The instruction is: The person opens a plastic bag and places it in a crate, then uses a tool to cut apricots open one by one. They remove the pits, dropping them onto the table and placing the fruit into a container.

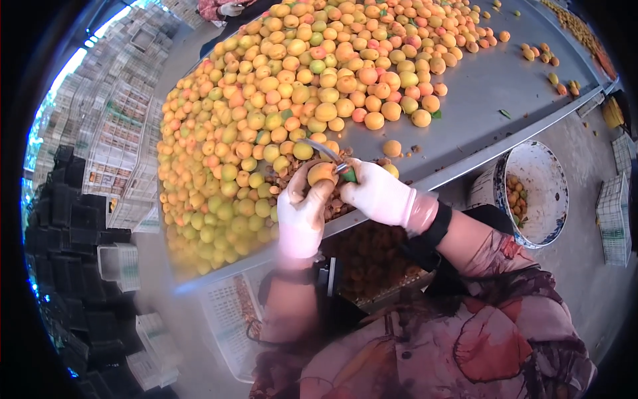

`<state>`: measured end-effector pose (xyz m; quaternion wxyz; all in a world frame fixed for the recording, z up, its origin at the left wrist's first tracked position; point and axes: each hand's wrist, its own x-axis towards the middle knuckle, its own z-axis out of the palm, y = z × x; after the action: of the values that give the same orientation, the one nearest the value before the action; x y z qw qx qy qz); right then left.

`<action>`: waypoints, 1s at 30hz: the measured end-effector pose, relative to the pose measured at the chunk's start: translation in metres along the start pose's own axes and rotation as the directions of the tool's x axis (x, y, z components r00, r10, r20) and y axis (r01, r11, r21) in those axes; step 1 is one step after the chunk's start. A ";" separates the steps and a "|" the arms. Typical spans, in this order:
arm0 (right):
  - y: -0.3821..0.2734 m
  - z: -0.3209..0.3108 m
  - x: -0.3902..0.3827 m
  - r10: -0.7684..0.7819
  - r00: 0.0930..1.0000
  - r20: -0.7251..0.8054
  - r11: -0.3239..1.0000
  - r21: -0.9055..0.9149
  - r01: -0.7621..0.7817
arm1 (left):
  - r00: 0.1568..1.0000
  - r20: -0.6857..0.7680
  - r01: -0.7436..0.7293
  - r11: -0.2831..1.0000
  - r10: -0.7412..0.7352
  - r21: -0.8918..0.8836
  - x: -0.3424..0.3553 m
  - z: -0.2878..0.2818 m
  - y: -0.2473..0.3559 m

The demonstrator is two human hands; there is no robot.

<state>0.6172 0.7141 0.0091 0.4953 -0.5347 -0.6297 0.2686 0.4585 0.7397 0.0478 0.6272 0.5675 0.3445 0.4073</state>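
My left hand (302, 214), in a white glove, is closed round an orange-yellow apricot (321, 174) above the table's near edge. Beside it my gloved right hand (377, 193) grips a knife (348, 174) by its green handle. The curved blade points up and to the left, past the fruit; whether it cuts into the skin I cannot tell. Under and around both hands lie brown apricot pits (340, 207). A large heap of apricots (286, 86), yellow to reddish with some greenish ones, spreads over the metal table (465, 100) just beyond.
Right of the table stands a speckled white bucket (557, 174) with fruit pieces inside. A white crate (229, 319) sits below the near edge, left of my legs. Stacked white crates (119, 133) and black crates (50, 246) line the left. Another person's gloved hand (230, 9) shows at the far side.
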 end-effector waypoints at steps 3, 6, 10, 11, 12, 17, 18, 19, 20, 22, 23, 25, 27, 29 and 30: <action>-0.026 -0.028 0.010 0.375 0.682 0.628 0.520 0.466 -0.716 | 0.998 0.001 0.060 0.995 -0.060 0.075 0.002 -0.024 -0.015; -0.023 -0.036 0.011 0.270 0.623 0.734 0.297 0.552 -0.779 | 0.999 0.024 0.039 0.911 -0.032 -0.410 0.007 -0.016 -0.024; -0.022 -0.015 0.000 0.191 0.959 0.210 0.933 0.265 -0.243 | 0.997 0.009 0.073 0.905 -0.077 -0.418 0.013 -0.017 -0.032; -0.020 -0.011 -0.001 0.190 0.958 0.213 0.932 0.266 -0.245 | 0.997 0.020 0.075 0.897 -0.074 -0.436 0.013 -0.017 -0.033; -0.017 -0.005 -0.003 0.175 0.965 0.194 0.971 0.128 -0.202 | 0.996 0.020 0.092 0.913 -0.092 -0.397 0.013 -0.019 -0.036; -0.016 0.000 -0.002 0.202 0.966 0.161 0.964 -0.210 -0.166 | 0.993 0.106 0.089 0.898 -0.048 -0.431 0.013 -0.019 -0.039; -0.017 0.000 -0.002 0.201 0.966 0.162 0.964 -0.209 -0.166 | 0.992 0.106 0.106 0.906 -0.069 -0.410 0.013 -0.021 -0.039; -0.019 -0.002 -0.002 0.207 0.964 0.168 0.954 -0.251 -0.162 | 0.992 0.108 0.109 0.905 -0.070 -0.411 0.012 -0.019 -0.036; -0.020 -0.003 -0.002 0.214 0.961 0.175 0.944 -0.292 -0.157 | 0.995 0.072 0.089 0.924 -0.067 -0.373 0.009 -0.016 -0.029; -0.025 -0.006 -0.003 0.208 0.957 0.200 0.934 -0.333 -0.134 | 0.997 0.035 0.070 0.940 -0.062 -0.334 0.006 -0.015 -0.025; -0.026 -0.007 -0.004 0.202 0.953 0.225 0.922 -0.371 -0.108 | 0.999 0.038 0.042 0.942 -0.031 -0.332 0.005 -0.016 -0.025; -0.024 -0.011 -0.002 0.217 0.945 0.246 0.909 -0.405 -0.103 | 0.999 0.041 0.015 0.943 -0.001 -0.332 0.006 -0.018 -0.022; -0.022 -0.013 -0.002 0.235 0.936 0.262 0.893 -0.439 -0.101 | 0.997 0.032 -0.062 0.995 0.064 -0.072 0.010 -0.018 -0.015; -0.026 -0.011 -0.001 0.228 0.940 0.255 0.889 -0.448 -0.094 | 0.989 -0.050 -0.140 0.990 0.139 -0.010 0.012 -0.026 -0.034; -0.027 -0.006 -0.001 0.222 0.940 0.258 0.892 -0.444 -0.089 | 0.969 -0.126 -0.209 0.976 0.215 0.056 0.012 -0.031 -0.044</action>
<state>0.6118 0.7042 0.0343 0.2409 -0.6316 -0.6959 0.2424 0.4410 0.7628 0.0013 0.5439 0.5863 0.3309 0.5009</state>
